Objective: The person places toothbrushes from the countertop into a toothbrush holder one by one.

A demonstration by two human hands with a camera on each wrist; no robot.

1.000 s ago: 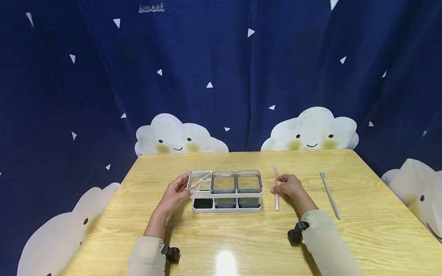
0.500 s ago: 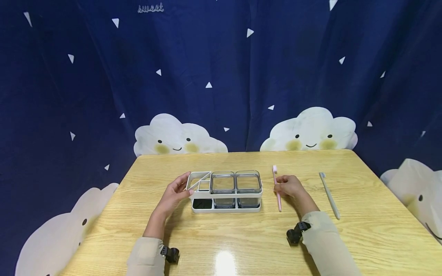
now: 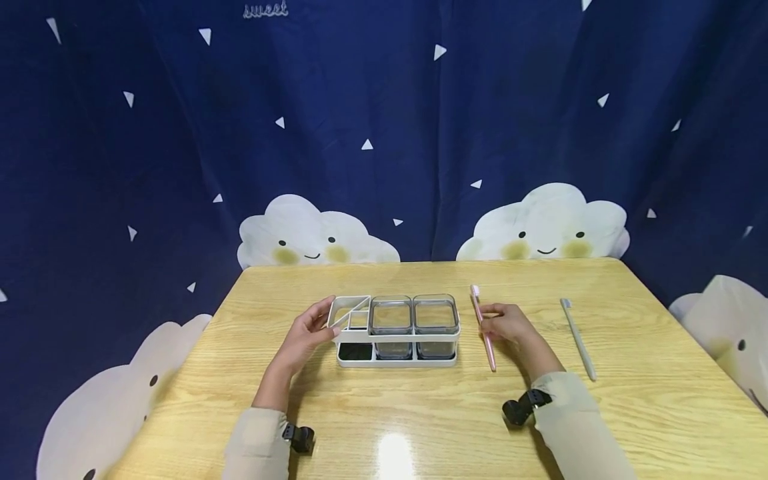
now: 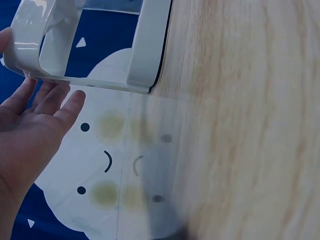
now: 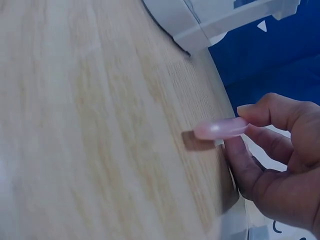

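Note:
A white toothbrush rack (image 3: 399,338) stands mid-table, with two clear square cups (image 3: 436,328) in its middle and right bays and a divided section at its left. My left hand (image 3: 303,341) grips the rack's left end, thumb at the front and fingers behind; in the left wrist view the fingertips lie along its edge. To the right of the rack, my right hand (image 3: 509,324) pinches a pink toothbrush (image 3: 489,351) by its handle. In the right wrist view the rounded handle end (image 5: 215,130) points out from between thumb and fingers, close over the table.
A grey-green toothbrush (image 3: 579,343) lies at the right on the wooden table (image 3: 384,407). Behind the table's far edge hangs a dark blue curtain (image 3: 336,80) with white triangles and smiling clouds.
In my right hand the pink toothbrush has turned: its head swings left with bristles now showing, and its handle end shifts right. My left hand stays on the rack.

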